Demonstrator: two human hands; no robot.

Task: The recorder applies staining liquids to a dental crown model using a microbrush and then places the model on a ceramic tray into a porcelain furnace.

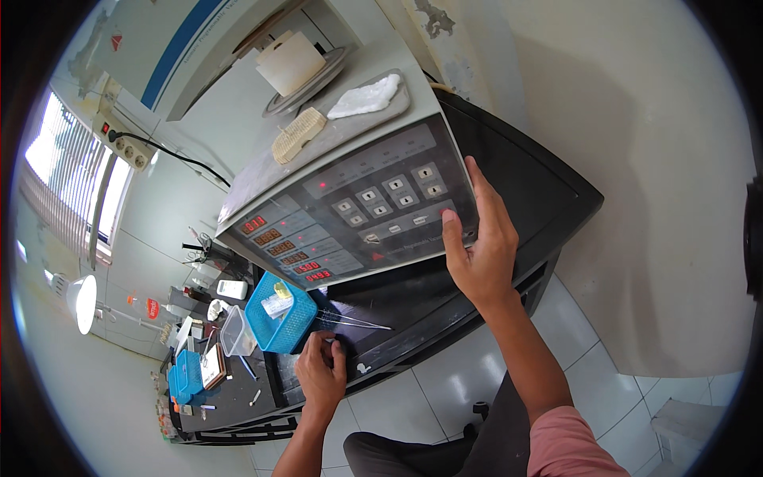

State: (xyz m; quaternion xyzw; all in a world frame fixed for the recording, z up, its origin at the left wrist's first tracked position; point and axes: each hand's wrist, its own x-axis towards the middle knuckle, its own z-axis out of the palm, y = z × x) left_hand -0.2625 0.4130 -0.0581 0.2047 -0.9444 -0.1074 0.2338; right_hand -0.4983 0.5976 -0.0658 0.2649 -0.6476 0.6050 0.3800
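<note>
A grey-white furnace-like machine (362,250) with a front panel of arrow buttons and red digit displays fills the upper middle. My right hand (486,246) is at the panel's right edge. Its thumb touches the panel near the lower right button, while the fingers stretch up along the machine's side. Down on the black table's front edge rests my left hand (319,370), fingers curled; whatever may lie inside them is hidden. Just beyond it stands a blue basket (280,338) holding small packets. Thin metal tongs or wires (354,321) lie to the right of the basket.
On the machine's ledge sit a beige honeycomb block (299,135) and a white fibre pad (364,97); a pale cylinder (289,63) stands behind them. To the left are a clear plastic box (236,332), a second blue basket (187,372) and a lit lamp (83,304).
</note>
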